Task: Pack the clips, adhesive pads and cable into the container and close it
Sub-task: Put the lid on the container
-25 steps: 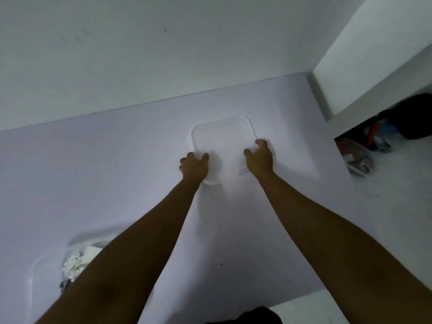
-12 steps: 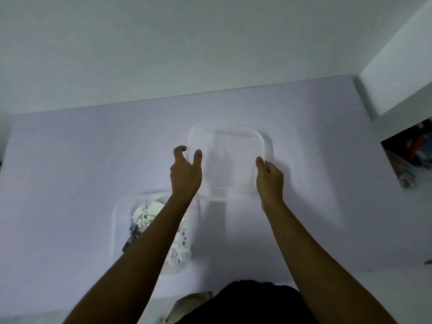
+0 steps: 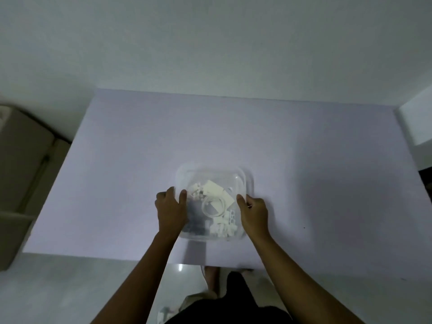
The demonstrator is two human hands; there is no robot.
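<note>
A clear plastic container (image 3: 210, 238), square with rounded corners, is seen just below the centre of the frame, set on a pale lilac, matt table (image 3: 117, 160). Through its transparent walls the contents are visible: small white moulded clips (image 3: 222, 228) are heaped in the lower right part, with more at the upper left. Flat white adhesive pads (image 3: 214, 189), rectangular and smooth, are laid towards the top. A thin white cable (image 3: 203, 206), wound into a round coil, is placed at the middle. A darker patch is seen in the lower left part, and what it is cannot be told.

A clear lid (image 3: 217, 174) of the same rounded square shape is held over the container, with its far edge appearing slightly offset towards the upper right. Whether it is pressed home cannot be told.

The lid is gripped at its left edge by the left hand (image 3: 171, 206), thumb on top and fingers curled round the rim. Its right edge is gripped likewise by the right hand (image 3: 253, 211).

A plain off-white wall (image 3: 210, 43) fills the upper frame, and a beige boxy shape (image 3: 18, 160) is blurred at the left edge.
</note>
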